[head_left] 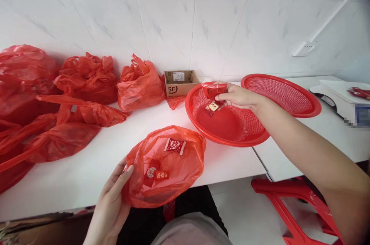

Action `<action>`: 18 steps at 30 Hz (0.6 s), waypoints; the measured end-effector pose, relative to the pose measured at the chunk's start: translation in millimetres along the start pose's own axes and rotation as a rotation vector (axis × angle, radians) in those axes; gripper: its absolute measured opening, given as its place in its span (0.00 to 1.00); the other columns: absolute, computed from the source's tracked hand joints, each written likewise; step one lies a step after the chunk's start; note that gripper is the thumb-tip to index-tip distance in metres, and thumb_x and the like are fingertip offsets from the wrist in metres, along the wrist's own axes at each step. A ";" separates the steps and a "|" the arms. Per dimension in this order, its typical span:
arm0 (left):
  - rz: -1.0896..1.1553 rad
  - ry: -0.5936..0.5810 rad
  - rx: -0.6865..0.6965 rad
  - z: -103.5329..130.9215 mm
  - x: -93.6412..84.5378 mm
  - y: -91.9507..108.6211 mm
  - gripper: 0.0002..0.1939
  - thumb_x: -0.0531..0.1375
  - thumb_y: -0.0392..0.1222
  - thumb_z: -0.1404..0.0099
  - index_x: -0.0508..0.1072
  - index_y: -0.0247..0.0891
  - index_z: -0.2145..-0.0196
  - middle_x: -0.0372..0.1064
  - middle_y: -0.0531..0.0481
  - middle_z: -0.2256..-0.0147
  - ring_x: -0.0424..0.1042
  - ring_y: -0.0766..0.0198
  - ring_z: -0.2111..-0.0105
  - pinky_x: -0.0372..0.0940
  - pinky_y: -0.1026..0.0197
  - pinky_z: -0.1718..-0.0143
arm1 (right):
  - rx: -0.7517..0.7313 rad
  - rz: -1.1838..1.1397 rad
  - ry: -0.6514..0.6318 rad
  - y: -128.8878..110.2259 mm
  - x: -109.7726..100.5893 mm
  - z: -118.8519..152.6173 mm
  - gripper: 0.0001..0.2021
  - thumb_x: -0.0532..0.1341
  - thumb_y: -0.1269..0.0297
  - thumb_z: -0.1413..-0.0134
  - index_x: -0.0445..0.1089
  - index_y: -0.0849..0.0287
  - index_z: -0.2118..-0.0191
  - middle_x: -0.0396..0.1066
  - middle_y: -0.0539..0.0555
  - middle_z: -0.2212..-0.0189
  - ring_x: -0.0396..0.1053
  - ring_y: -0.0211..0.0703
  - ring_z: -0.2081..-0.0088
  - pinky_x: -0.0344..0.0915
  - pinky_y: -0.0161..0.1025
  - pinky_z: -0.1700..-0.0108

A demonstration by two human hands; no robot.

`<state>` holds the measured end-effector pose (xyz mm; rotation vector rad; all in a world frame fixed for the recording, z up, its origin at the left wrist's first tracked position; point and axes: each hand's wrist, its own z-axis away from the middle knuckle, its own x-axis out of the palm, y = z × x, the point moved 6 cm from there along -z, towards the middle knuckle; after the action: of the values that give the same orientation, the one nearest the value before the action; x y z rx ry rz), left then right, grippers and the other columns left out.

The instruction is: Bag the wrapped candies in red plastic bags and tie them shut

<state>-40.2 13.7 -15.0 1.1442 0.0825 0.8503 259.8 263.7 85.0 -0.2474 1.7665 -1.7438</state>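
Observation:
My left hand [114,195] pinches the rim of a red plastic bag [185,175] whose mouth gapes upward at the table's front edge. Inside it lie a few small red wrapped packets, one a red-and-white packet [175,146] near the far side and an orange-red packet [161,175] lower down. Over a round red plastic basket [228,139], my right hand [235,95] grips red candy packets [213,90]; one with pale gold lettering hangs below the fingers. How many it holds I cannot tell.
Several filled red bags [141,87] line the wall at left. A small cardboard box [179,89] stands behind the basket. Farther right are a second red basket [313,112] and a white scale-like device [335,94]. A red stool [277,202] stands below the table's right side.

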 end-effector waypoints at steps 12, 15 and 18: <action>0.058 -0.092 0.060 -1.6 1.6 7.1 0.23 0.67 0.37 0.43 0.74 0.43 0.49 0.78 0.48 0.58 0.78 0.64 0.66 0.73 0.69 0.67 | -0.308 0.396 -0.221 -17.7 186.3 35.1 0.15 0.59 0.75 0.48 0.62 0.55 0.55 0.66 0.53 0.58 0.65 0.40 0.55 0.63 0.40 0.52; 0.055 -0.091 0.062 -1.2 -2.3 7.8 0.25 0.67 0.37 0.44 0.73 0.43 0.48 0.77 0.48 0.57 0.78 0.63 0.66 0.73 0.68 0.67 | -0.316 0.464 -0.209 -11.8 189.9 32.4 0.19 0.58 0.77 0.49 0.62 0.54 0.51 0.64 0.55 0.53 0.65 0.41 0.50 0.62 0.42 0.48; 0.045 -0.089 0.069 -2.2 -4.9 7.7 0.26 0.67 0.38 0.45 0.72 0.43 0.47 0.77 0.47 0.57 0.77 0.63 0.66 0.73 0.67 0.67 | -0.310 0.618 -0.313 -5.9 198.1 34.3 0.28 0.58 0.78 0.50 0.60 0.51 0.43 0.59 0.58 0.44 0.62 0.45 0.43 0.62 0.46 0.45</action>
<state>-48.8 13.5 -11.4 1.2512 0.0130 0.8410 122.4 126.1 33.5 -0.0798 1.6428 -0.9428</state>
